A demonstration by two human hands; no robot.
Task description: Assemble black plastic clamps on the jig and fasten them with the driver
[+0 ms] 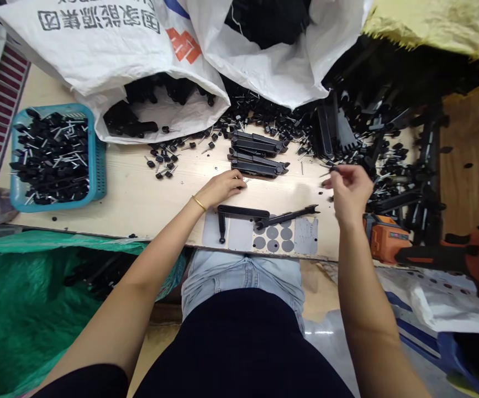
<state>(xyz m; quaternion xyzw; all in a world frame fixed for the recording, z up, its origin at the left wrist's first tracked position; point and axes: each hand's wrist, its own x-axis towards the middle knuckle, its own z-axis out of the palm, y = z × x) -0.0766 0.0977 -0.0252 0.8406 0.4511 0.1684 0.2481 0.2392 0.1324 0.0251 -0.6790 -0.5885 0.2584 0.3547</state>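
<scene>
My left hand [221, 187] rests on the wooden table [140, 193], fingers curled and pinched on a thin metal pin beside a stack of black plastic brackets [256, 153]. My right hand [349, 187] hovers over the table's right side, fingers pinched on a small black part at the edge of a pile of black parts [388, 143]. Between my hands, near the front edge, a long black hinged arm [264, 214] lies across a grey template sheet [270, 235] with round dots.
A blue basket [98, 166] of black-headed pins stands at the left. White woven sacks [140, 50] of black parts lie at the back, with loose pins [173, 155] spilled before them. An orange power tool [430, 249] lies at the right front. Green sheeting [24, 298] hangs below left.
</scene>
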